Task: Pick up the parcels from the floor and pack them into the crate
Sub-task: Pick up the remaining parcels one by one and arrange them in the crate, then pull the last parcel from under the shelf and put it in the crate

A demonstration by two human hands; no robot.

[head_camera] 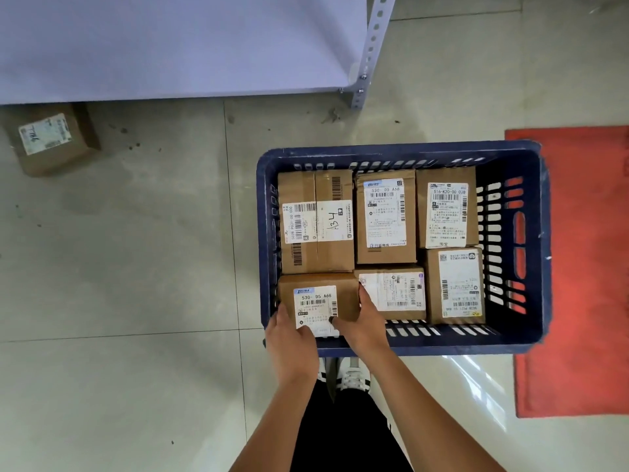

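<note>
A dark blue slatted crate stands on the tiled floor and holds several brown cardboard parcels with white labels. In its near left corner sits a small labelled parcel. My left hand grips that parcel's left near edge. My right hand grips its right side, thumb lying on the label. A larger parcel marked by hand fills the far left of the crate. One more brown parcel lies on the floor at the far left, partly under the shelf.
A pale metal shelf with a perforated upright overhangs the floor at the top. A red mat lies under and right of the crate. My legs and white shoes stand just behind the crate's near wall.
</note>
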